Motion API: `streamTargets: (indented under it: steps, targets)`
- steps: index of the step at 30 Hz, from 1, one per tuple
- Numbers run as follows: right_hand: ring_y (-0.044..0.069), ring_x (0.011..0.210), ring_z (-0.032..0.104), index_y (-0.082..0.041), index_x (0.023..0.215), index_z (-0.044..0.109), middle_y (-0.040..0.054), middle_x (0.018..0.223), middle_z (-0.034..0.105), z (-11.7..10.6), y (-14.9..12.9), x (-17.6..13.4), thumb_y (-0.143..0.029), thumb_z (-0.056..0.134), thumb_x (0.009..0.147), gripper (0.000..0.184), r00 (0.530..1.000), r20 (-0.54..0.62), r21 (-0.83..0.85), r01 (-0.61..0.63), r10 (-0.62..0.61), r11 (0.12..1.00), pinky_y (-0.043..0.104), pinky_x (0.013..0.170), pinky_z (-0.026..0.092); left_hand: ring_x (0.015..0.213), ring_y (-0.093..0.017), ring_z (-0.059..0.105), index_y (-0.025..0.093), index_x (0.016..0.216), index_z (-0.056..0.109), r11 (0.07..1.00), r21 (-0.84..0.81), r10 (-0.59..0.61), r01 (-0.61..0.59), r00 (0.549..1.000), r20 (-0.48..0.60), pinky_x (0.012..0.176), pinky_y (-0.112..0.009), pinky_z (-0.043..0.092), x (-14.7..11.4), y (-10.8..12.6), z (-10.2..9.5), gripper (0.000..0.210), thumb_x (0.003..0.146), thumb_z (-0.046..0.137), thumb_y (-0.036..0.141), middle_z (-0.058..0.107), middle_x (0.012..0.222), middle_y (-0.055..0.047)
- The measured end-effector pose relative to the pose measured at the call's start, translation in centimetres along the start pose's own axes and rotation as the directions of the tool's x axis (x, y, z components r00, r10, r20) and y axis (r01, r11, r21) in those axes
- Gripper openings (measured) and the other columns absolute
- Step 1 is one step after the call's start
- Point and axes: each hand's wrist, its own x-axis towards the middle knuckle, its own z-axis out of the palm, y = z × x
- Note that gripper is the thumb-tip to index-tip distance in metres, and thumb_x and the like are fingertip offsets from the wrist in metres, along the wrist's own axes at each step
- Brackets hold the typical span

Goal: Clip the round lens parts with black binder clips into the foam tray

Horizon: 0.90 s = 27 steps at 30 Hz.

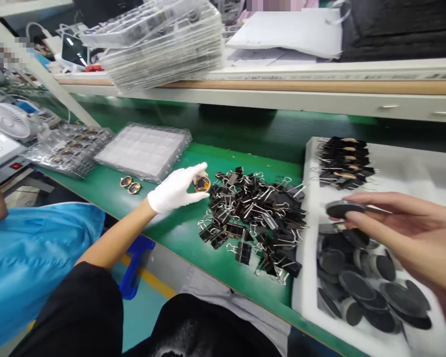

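Observation:
My left hand [176, 191], in a white glove, grips a small round gold-rimmed part [201, 183] with a dark and orange inside, between thumb and fingers. It is just left of a large heap of black binder clips [252, 208] on the green bench. At the right, my bare right hand [405, 228] pinches a black round disc [345, 209] between thumb and fingers. Below that hand, many similar dark discs [357, 286] lie loosely in a compartment of the white foam box [301, 287].
Two gold-rimmed parts [130, 185] lie near a clear tray with a white sheet [139, 148]. Filled trays [70, 148] stand farther left. Clamped clips [345, 163] sit on the foam box's back end. A shelf [267, 96] overhangs the bench. A person in blue [40, 253] is close at left.

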Motion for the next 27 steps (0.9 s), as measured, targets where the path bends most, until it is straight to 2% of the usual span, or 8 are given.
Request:
streamTargets:
  steps: [3,6,9,14,17,20,23,27]
  targets:
    - [0.027,0.074,0.079,-0.045,0.107,0.081,0.0002,0.091,0.083,2.1,-1.7,-0.5,-0.026,0.083,0.085,0.029,0.949,-0.113,0.028,0.3,-0.295,0.953,0.048,0.066,0.068,0.113,-0.024,0.073,0.015,0.16,0.032,0.978,-0.064,0.193,-0.196,0.98,-0.049,0.104,-0.039,0.055,3.7,5.2,-0.7,0.085,0.092,0.071,0.048,0.073,0.131,-0.014]
    - [0.027,0.087,0.081,-0.042,0.12,0.078,-0.0009,0.107,0.083,3.2,-2.3,-0.8,-0.004,0.078,0.084,0.052,0.781,-0.178,-0.011,0.606,-0.598,0.795,0.046,0.073,0.069,0.107,-0.027,0.075,0.016,0.162,0.029,0.944,-0.045,0.328,-0.326,0.943,0.055,0.096,-0.041,0.057,7.3,10.6,-0.4,0.081,0.096,0.067,0.043,0.074,0.13,-0.015]
    - [0.028,0.098,0.081,-0.034,0.129,0.075,0.0041,0.116,0.082,3.2,-1.8,-0.7,0.004,0.074,0.083,0.06,0.712,-0.17,-0.034,0.686,-0.681,0.726,0.045,0.076,0.069,0.1,-0.03,0.076,0.016,0.161,0.031,0.899,0.0,0.438,-0.439,0.897,0.065,0.089,-0.042,0.057,9.5,13.8,0.8,0.076,0.098,0.064,0.042,0.075,0.127,-0.016]
    - [0.033,0.119,0.073,-0.024,0.124,0.076,0.0089,0.118,0.081,3.2,-0.7,-0.5,0.002,0.071,0.08,0.051,0.685,-0.031,-0.087,0.723,-0.728,0.685,0.05,0.09,0.065,0.092,-0.026,0.076,0.013,0.16,0.021,0.78,0.087,0.625,-0.62,0.76,-0.181,0.08,-0.037,0.058,10.6,14.0,3.1,0.073,0.103,0.058,0.04,0.075,0.121,-0.016]
    - [0.032,0.119,0.07,-0.028,0.125,0.074,0.009,0.13,0.075,3.7,-1.2,-0.7,-0.009,0.073,0.082,0.047,0.835,-0.067,0.041,0.55,-0.547,0.834,0.052,0.094,0.064,0.083,-0.023,0.075,0.01,0.155,0.021,0.743,0.156,0.668,-0.651,0.704,-0.241,0.072,-0.035,0.056,10.5,13.8,3.7,0.067,0.104,0.057,0.034,0.077,0.109,-0.012]
    - [0.024,0.098,0.075,-0.03,0.131,0.07,0.0075,0.12,0.075,4.3,-2.2,-1.0,-0.023,0.081,0.085,0.048,0.993,0.046,0.351,0.083,-0.106,0.933,0.037,0.077,0.067,0.082,-0.022,0.075,0.01,0.151,0.03,0.735,0.135,0.678,-0.664,0.718,-0.16,0.07,-0.034,0.053,10.8,13.9,3.4,0.061,0.102,0.061,0.032,0.077,0.106,-0.011]
    - [0.015,0.072,0.072,-0.026,0.109,0.078,0.0023,0.088,0.077,4.2,-2.6,-0.9,-0.03,0.086,0.085,0.025,0.934,0.294,0.524,-0.335,0.203,0.783,0.027,0.068,0.064,0.097,-0.025,0.075,0.013,0.148,0.042,0.735,0.104,0.678,-0.67,0.729,-0.094,0.076,-0.034,0.051,11.4,13.2,1.8,0.057,0.102,0.061,0.041,0.076,0.112,-0.013]
    - [0.011,0.069,0.07,-0.025,0.091,0.078,0.0001,0.086,0.077,3.3,-2.0,-0.5,-0.031,0.089,0.083,0.015,0.865,0.347,0.659,-0.501,0.363,0.561,0.022,0.065,0.061,0.083,-0.02,0.071,0.02,0.108,0.07,0.844,0.113,0.516,-0.524,0.852,0.088,0.07,-0.031,0.043,11.8,11.2,-0.7,0.035,0.104,0.055,0.051,0.075,0.093,-0.005]
